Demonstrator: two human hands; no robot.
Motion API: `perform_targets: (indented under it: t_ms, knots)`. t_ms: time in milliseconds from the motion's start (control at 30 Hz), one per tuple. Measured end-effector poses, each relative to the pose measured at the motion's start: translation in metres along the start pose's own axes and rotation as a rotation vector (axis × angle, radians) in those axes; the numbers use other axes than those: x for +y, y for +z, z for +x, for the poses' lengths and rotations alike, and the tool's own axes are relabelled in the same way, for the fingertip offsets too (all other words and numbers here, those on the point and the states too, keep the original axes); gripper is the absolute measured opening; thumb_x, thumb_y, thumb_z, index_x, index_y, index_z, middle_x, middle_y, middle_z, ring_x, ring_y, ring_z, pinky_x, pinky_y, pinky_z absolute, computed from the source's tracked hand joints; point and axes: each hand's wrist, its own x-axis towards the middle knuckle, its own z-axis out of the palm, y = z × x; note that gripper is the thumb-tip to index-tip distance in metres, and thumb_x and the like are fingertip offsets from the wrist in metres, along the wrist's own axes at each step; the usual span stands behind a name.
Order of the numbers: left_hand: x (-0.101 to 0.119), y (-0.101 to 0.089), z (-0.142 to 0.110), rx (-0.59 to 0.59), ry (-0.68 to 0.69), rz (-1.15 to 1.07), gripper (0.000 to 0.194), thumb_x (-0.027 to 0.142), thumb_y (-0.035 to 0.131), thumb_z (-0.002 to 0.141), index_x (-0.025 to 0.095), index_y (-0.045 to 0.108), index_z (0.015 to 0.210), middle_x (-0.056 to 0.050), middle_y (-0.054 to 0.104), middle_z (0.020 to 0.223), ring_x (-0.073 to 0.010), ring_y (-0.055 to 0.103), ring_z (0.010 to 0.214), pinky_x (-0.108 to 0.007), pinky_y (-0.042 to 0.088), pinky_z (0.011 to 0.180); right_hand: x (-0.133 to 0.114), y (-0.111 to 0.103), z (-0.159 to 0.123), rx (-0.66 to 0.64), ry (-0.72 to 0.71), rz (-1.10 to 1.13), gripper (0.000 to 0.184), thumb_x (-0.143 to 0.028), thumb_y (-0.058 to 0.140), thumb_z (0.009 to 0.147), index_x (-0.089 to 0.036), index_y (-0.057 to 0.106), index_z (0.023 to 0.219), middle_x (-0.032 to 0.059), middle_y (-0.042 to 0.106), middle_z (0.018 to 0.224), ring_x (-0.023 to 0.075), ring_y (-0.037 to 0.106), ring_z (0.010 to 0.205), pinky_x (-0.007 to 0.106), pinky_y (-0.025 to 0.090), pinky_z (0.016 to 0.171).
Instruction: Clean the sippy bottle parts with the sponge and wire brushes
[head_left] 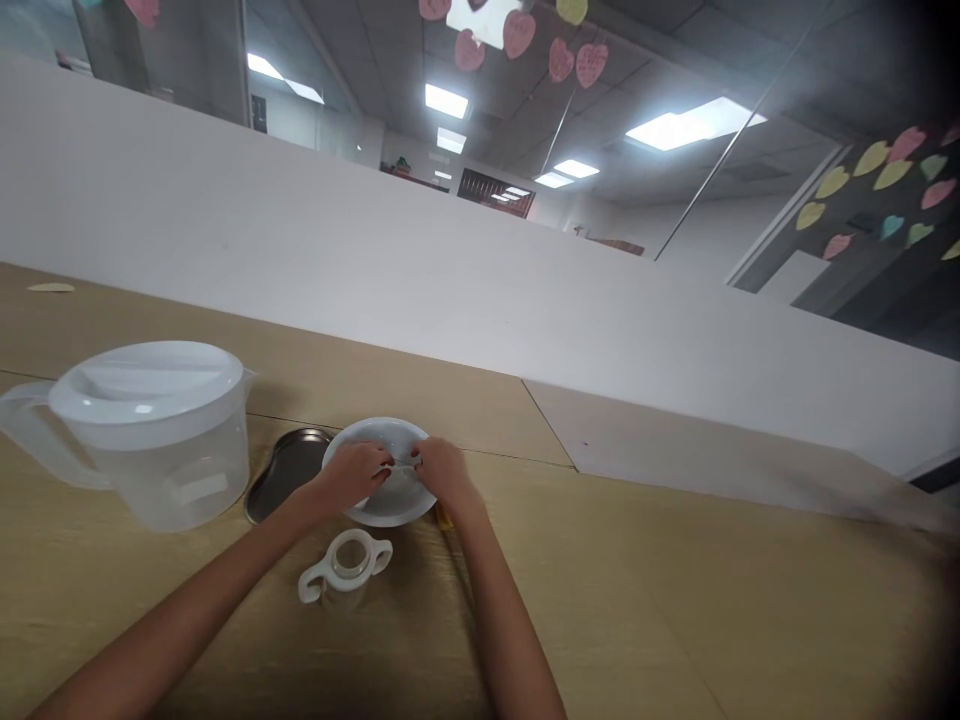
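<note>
Both hands are over a white bowl (386, 519). My left hand (354, 472) reaches in across the left rim, fingers bent and closed. From the right side comes my right hand (442, 470), its fingers pinched together. Between the fingertips shows a thin, pale piece (405, 465), too small and blurred to name. Just in front of the bowl stands a small clear cup with a white two-handled collar (351, 556). Something yellow-orange (444, 516), mostly hidden by my right wrist, lies at the bowl's right edge.
A large translucent pitcher (176, 470) with a white lid stands at the left. Between it and the bowl lies a dark metal kidney-shaped tray (289, 470). Behind the wooden table (675, 580) runs a low white wall (315, 240) topped with glass.
</note>
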Motion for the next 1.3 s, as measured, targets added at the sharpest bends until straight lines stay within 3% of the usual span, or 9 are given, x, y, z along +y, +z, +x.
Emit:
perform_targets:
  t_ms: [167, 433, 633, 933, 1133, 1300]
  knots:
    - [0.01, 0.012, 0.011, -0.168, -0.035, 0.192, 0.019, 0.014, 0.054, 0.075, 0.016, 0.071, 0.083, -0.009, 0.065, 0.085, -0.0267, 0.062, 0.085, -0.036, 0.047, 0.076, 0.006, -0.001, -0.003, -0.029, 0.026, -0.027, 0.027, -0.008, 0.054, 0.081, -0.015, 0.067, 0.103, 0.0122, 0.067, 0.107, 0.0205, 0.061, 0.103, 0.025, 0.045, 0.08]
    - [0.022, 0.007, 0.014, -0.314, -0.111, 0.318, 0.016, 0.016, 0.056, 0.078, 0.015, 0.069, 0.087, -0.01, 0.065, 0.092, -0.0251, 0.062, 0.087, -0.035, 0.047, 0.078, 0.013, -0.001, -0.001, -0.07, 0.07, -0.037, 0.033, -0.004, 0.047, 0.083, -0.015, 0.065, 0.108, 0.0114, 0.067, 0.108, 0.0196, 0.062, 0.102, 0.026, 0.046, 0.079]
    - [0.023, -0.005, 0.015, -0.343, -0.125, 0.326, 0.018, 0.018, 0.052, 0.081, 0.017, 0.07, 0.086, -0.008, 0.067, 0.092, -0.0226, 0.061, 0.086, -0.031, 0.044, 0.077, 0.012, 0.003, 0.001, -0.065, 0.094, -0.045, 0.034, -0.003, 0.043, 0.085, -0.016, 0.064, 0.108, 0.0122, 0.067, 0.109, 0.0199, 0.062, 0.102, 0.026, 0.045, 0.078]
    - [0.024, -0.04, 0.013, -0.331, -0.143, 0.298, 0.016, 0.023, 0.053, 0.082, 0.019, 0.068, 0.085, -0.005, 0.069, 0.093, -0.0199, 0.062, 0.085, -0.027, 0.042, 0.072, 0.013, 0.006, 0.003, -0.053, 0.083, -0.049, 0.031, -0.006, 0.046, 0.084, -0.015, 0.064, 0.107, 0.0115, 0.067, 0.108, 0.0202, 0.063, 0.101, 0.025, 0.045, 0.077]
    - [0.018, -0.04, 0.011, -0.368, -0.187, 0.288, 0.016, 0.026, 0.054, 0.081, 0.019, 0.068, 0.083, -0.005, 0.07, 0.089, -0.0194, 0.063, 0.08, -0.026, 0.041, 0.068, 0.005, 0.002, 0.001, -0.047, 0.041, -0.028, 0.03, -0.01, 0.047, 0.086, -0.019, 0.064, 0.109, 0.0085, 0.068, 0.108, 0.0183, 0.062, 0.101, 0.024, 0.044, 0.078]
    - [0.019, -0.036, 0.01, -0.394, -0.195, 0.274, 0.016, 0.025, 0.053, 0.08, 0.02, 0.068, 0.083, -0.005, 0.07, 0.089, -0.0197, 0.063, 0.081, -0.025, 0.041, 0.066, 0.006, -0.003, -0.002, -0.073, 0.068, -0.045, 0.031, -0.006, 0.049, 0.082, -0.014, 0.065, 0.108, 0.0132, 0.068, 0.107, 0.0211, 0.062, 0.102, 0.028, 0.044, 0.081]
